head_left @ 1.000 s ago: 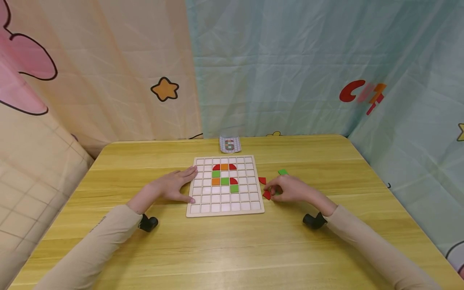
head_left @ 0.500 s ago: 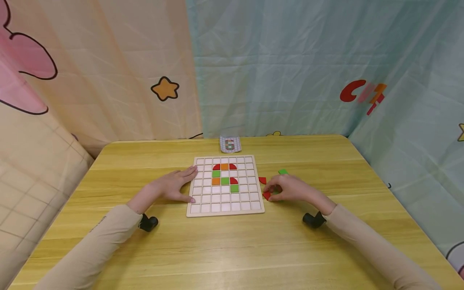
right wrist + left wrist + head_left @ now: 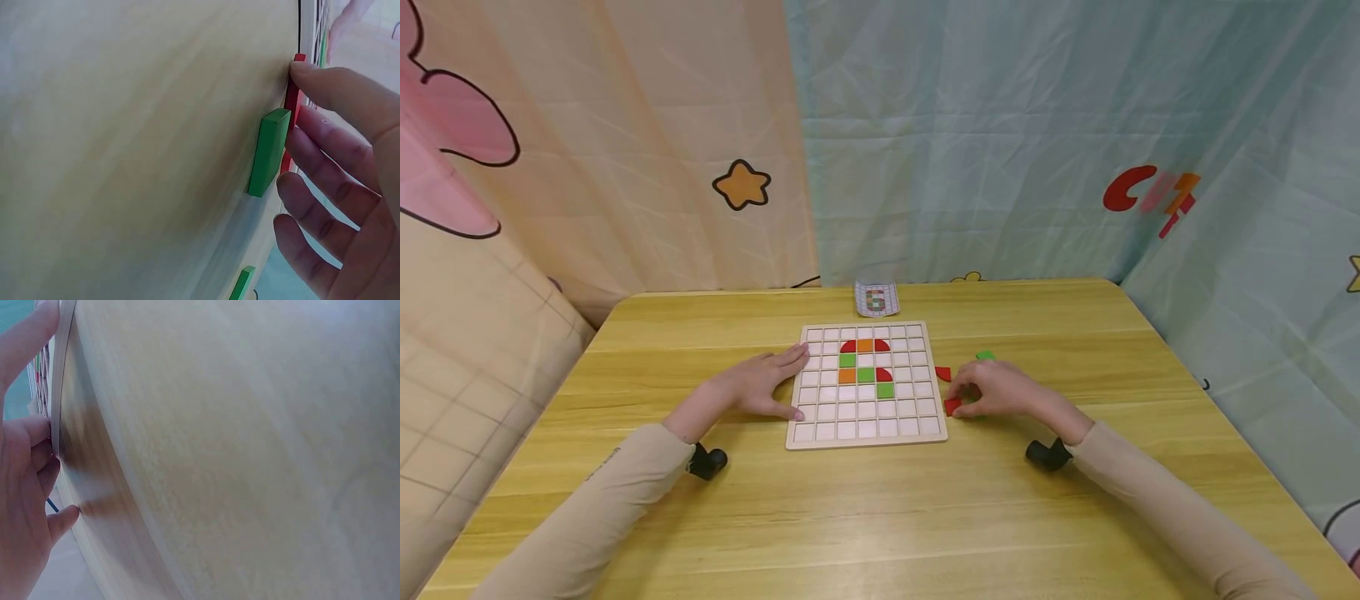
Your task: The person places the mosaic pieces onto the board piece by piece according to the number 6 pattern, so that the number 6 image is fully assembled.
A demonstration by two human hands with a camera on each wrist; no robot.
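Observation:
My left hand [image 3: 763, 385] lies with its fingers spread on the left edge of a wooden grid board [image 3: 867, 429]. Red, orange and green tiles sit in several of the board's cells. Just past the board's right edge, my right hand [image 3: 996, 390] pinches a red quarter-circle tile [image 3: 952, 407] between thumb and finger, low at the table. In the right wrist view, the thumb is on one end of that red tile [image 3: 296, 87]. Right beside it is a green square tile [image 3: 270, 153], mostly hidden under my hand in the head view.
Another red tile [image 3: 943, 373] lies by the board's right edge, and a green tile [image 3: 986, 356] is behind my right hand. Behind the board, a small printed card [image 3: 876, 300] shows a coloured pattern on a grid. Curtains stand around the wooden table [image 3: 880, 517].
The red tile under my right fingertips has turned in place, so its edges now line up more with the board's side. My left hand stays still.

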